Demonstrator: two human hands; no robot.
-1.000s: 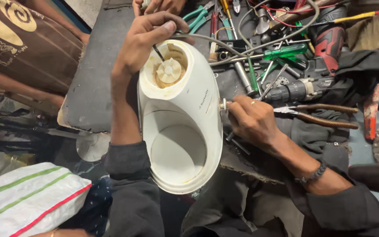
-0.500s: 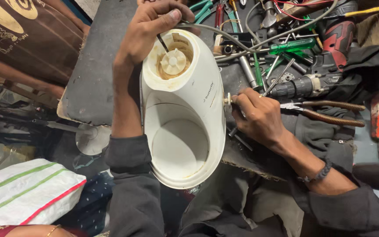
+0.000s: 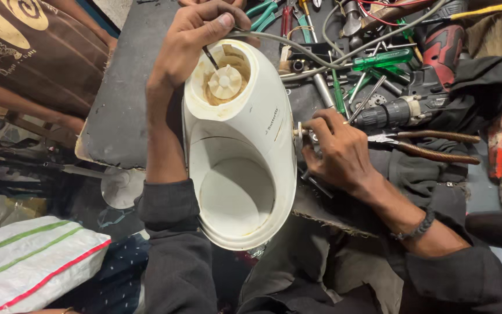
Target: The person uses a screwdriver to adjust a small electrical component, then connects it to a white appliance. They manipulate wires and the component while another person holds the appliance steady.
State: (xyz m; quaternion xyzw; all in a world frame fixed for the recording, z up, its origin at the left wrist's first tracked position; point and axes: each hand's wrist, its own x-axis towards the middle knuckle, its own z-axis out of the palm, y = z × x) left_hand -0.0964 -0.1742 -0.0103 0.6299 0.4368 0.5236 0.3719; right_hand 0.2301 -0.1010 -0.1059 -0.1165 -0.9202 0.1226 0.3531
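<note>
Since the earlier frame, both hands are staying in place. Left hand (image 3: 190, 43) is pinching a thin dark metal probe (image 3: 210, 57) inside the white plastic mixer-grinder housing (image 3: 239, 145), beside its cream toothed coupler (image 3: 224, 82). Right hand (image 3: 335, 152) is gripping a small metal fitting (image 3: 299, 135) at the housing's right wall. Tools are crowding the far right; the probe tip is hidden.

Glossy white plastic mixer base (image 3: 245, 145), matt dark cloth (image 3: 437, 168), green translucent plastic screwdriver handle (image 3: 382, 60)
</note>
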